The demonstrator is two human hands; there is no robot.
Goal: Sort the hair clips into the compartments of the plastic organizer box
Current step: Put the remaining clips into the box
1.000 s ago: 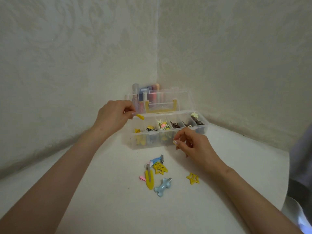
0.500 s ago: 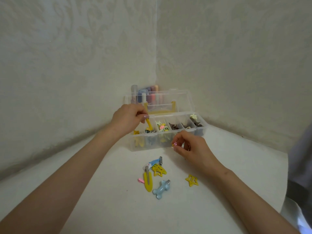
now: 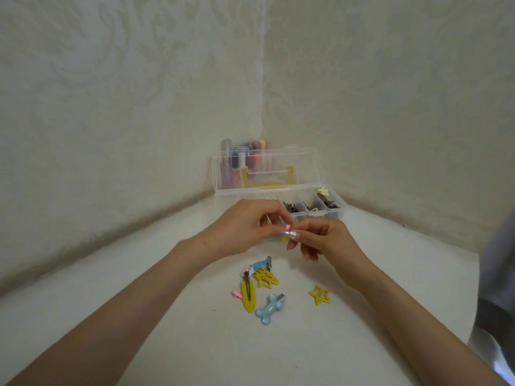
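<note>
1. The left hand and right hand meet fingertip to fingertip above the table, just in front of the organizer box. Between their curled thumbs and forefingers they pinch a small pink clip.
2. Only a pale pink corner of that clip shows. The rest is hidden by fingers and long glossy nails, so its shape cannot be made out.
3. The box is clear plastic. Its lid stands open at the far side, with a yellow handle showing through.
4. The hands cover the box's left compartments. The right ones hold dark brown clips, and a cream flower clip sits in the far right compartment.
5. A speck of yellow below the fingertips is too small to identify.
6. Nearer on the table lie loose clips:
   - a blue clip with a metal end, touching a yellow star clip
   - a long yellow snap clip, with a tiny pink clip poking out from its left edge
   - a pale blue bone-shaped clip
   - a second yellow star, apart to the right
7. Blurred pens stand behind the lid in the corner.
</note>
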